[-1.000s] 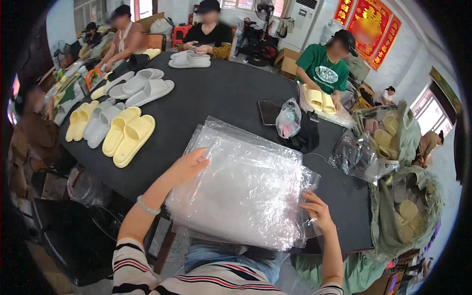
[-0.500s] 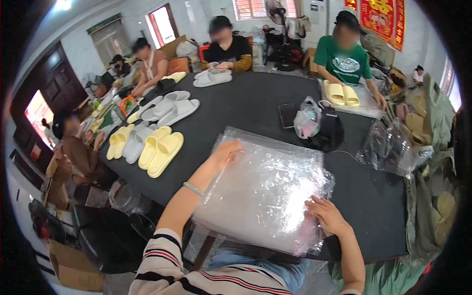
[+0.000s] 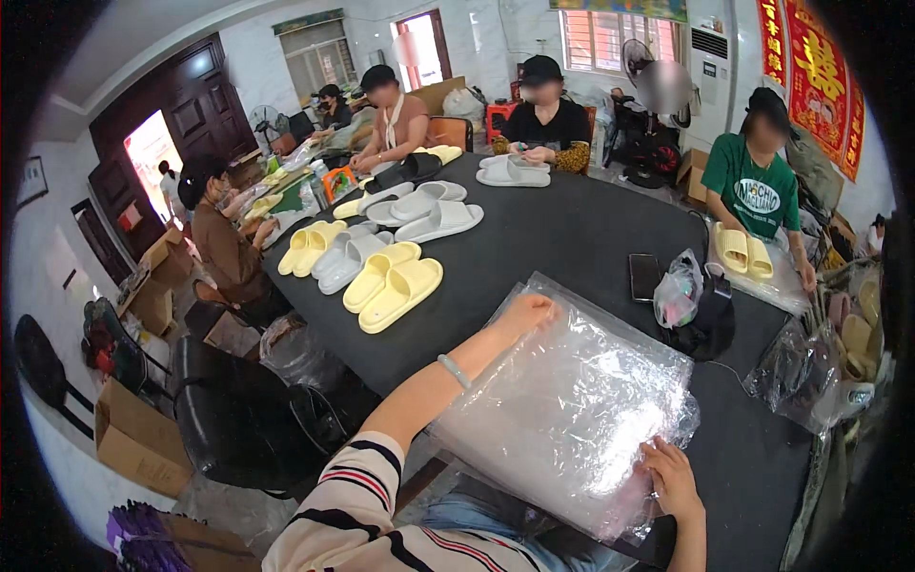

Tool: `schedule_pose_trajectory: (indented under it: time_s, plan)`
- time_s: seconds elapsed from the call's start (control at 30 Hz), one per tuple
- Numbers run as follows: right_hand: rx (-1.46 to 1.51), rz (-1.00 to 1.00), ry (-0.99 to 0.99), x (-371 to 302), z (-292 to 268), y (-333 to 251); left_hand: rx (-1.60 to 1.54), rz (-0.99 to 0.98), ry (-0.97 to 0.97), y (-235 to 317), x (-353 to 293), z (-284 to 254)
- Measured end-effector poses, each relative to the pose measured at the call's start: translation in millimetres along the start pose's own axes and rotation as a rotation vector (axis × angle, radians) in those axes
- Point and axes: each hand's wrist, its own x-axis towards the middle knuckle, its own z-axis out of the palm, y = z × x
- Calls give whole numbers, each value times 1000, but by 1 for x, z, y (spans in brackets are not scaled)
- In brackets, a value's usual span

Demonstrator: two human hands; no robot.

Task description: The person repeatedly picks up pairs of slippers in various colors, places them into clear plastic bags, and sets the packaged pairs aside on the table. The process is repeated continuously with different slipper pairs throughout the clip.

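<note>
The right hand (image 3: pixel 670 474) pinches the near corner of a stack of clear plastic bags (image 3: pixel 572 410) lying on the black table (image 3: pixel 572 229). The left hand (image 3: pixel 527 312) rests curled on its far edge. Beyond lie yellow slippers (image 3: pixel 393 286).

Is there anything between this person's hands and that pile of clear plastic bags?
Nothing visible. The left hand rests on the far corner of the bags, and the right hand grips their near edge. The yellow slippers lie off to the left.
</note>
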Motion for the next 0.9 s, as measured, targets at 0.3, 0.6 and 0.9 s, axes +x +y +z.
schedule_pose_trajectory:
  time_s: [0.3, 0.6, 0.9]
  plan:
    - [20, 5, 44, -7, 4, 12, 33, -101, -29, 12, 14, -12]
    - [589, 370, 684, -25, 6, 39, 283, 198, 310, 16, -48, -68]
    - [961, 567, 655, -1, 46, 31, -25, -78, -38, 25, -118, -22]
